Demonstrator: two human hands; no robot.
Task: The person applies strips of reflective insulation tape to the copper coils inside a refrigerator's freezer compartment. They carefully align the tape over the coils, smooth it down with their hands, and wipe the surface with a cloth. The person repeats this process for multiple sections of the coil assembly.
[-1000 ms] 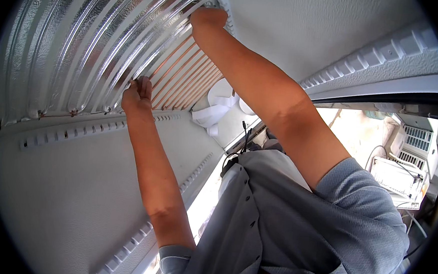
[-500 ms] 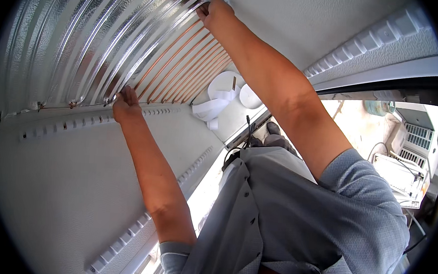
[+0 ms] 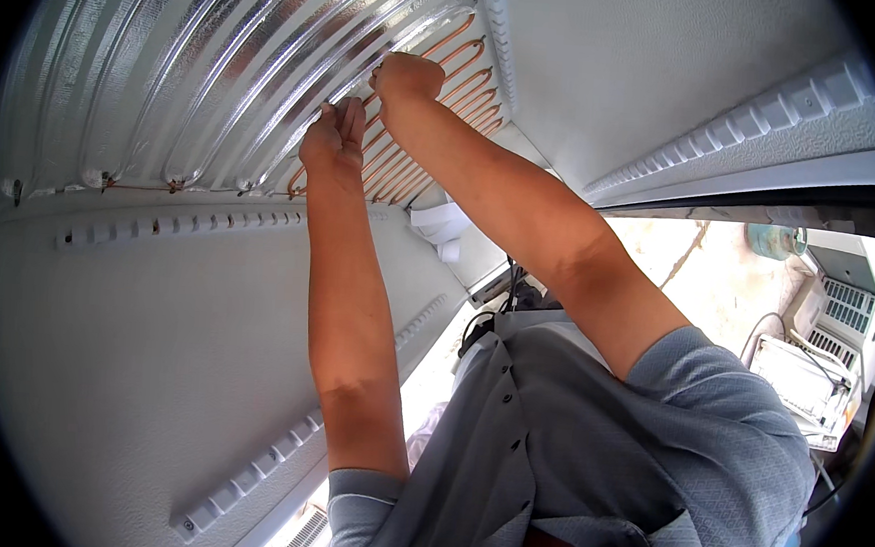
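Copper tubes (image 3: 389,165) partly behind hands (image 3: 335,147), white strips (image 3: 438,223) nearby

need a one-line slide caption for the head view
A person's bare left grip and right grip close together at shiny silver foil strips, beside copper-coloured looped metal tubing.

Open gap between left forearm (image 3: 344,278) and right forearm (image 3: 483,186), copper tubes (image 3: 394,168) behind, ridged rail (image 3: 180,226) jutting from wall (image 3: 152,356)

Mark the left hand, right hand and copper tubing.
Left hand (image 3: 334,147), head view: middle of the hand.
Right hand (image 3: 411,75), head view: back of the hand.
Copper tubing (image 3: 480,46), head view: a bend near its upper end.
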